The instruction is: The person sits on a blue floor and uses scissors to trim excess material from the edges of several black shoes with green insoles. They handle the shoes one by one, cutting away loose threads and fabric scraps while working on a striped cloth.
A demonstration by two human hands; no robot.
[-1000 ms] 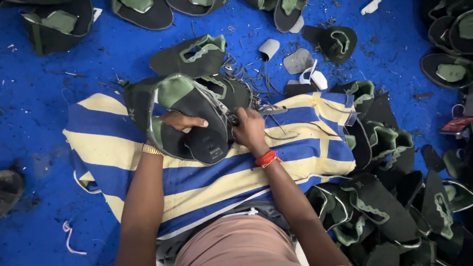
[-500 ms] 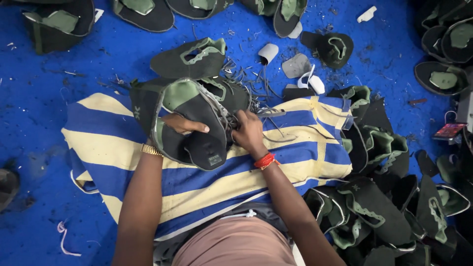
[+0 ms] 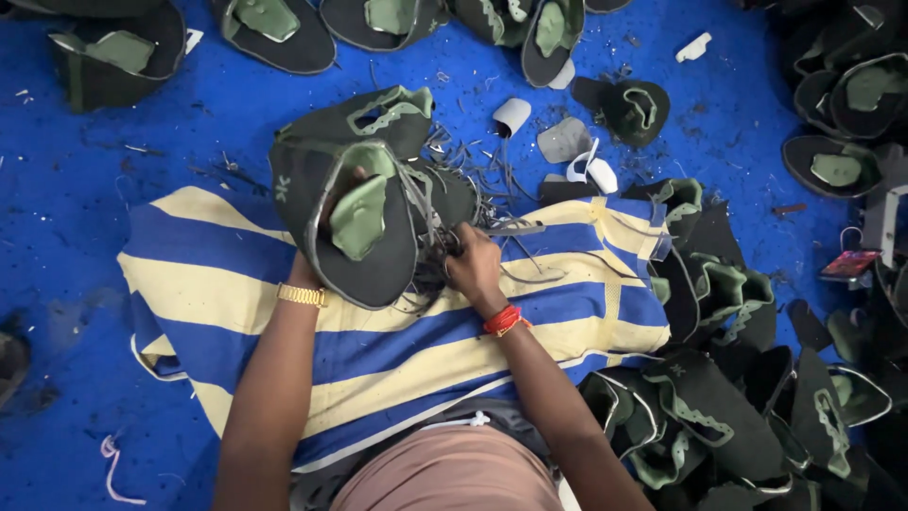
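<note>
Over a blue and yellow striped cloth spread across the person's lap, both hands work on one dark shoe upper with a pale green lining. The left hand reaches inside the upper, mostly hidden by it, with the fingers pressing against the lining and a gold bracelet showing at the wrist. The right hand is clenched on the upper's right edge, where loose grey threads trail out; a red band circles that wrist. A second upper lies just behind the held one. A heap of similar uppers sits to the right on the blue floor, and more line the top edge.
</note>
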